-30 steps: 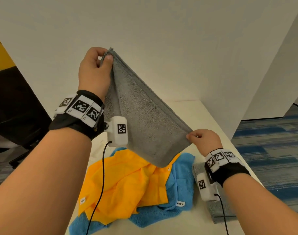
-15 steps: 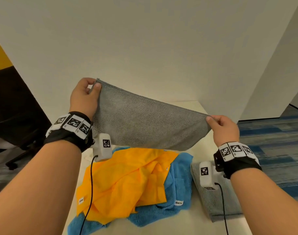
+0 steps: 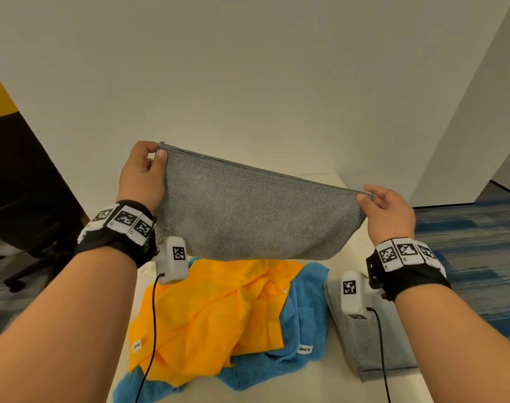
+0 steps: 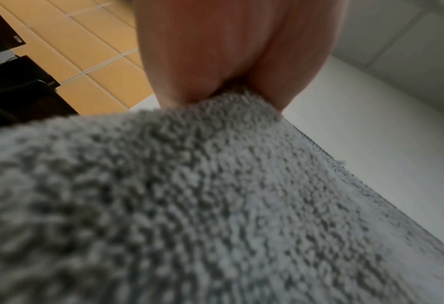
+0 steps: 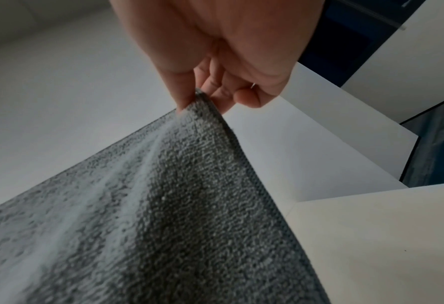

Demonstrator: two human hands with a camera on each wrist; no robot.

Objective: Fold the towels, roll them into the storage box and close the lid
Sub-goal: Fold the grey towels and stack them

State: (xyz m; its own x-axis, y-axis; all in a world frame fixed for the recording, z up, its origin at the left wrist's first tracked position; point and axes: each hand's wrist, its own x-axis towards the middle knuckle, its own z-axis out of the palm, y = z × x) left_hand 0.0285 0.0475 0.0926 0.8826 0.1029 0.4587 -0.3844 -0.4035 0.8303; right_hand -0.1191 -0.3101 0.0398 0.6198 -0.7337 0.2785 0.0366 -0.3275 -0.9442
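Two hands hold a grey towel (image 3: pixel 256 219) stretched in the air above the counter (image 3: pixel 349 382), over an orange towel (image 3: pixel 213 315), a blue towel (image 3: pixel 303 312) and a folded grey towel (image 3: pixel 364 350). Left hand (image 3: pixel 142 175) and right hand (image 3: pixel 389 212) each pinch a top corner.

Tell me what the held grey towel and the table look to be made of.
Grey towel: apparently microfibre terry, matte; the left wrist view shows tiny nubby loops and a stitched hem. Table: smooth, matte cream-white top, likely laminate or painted board; cannot tell which.
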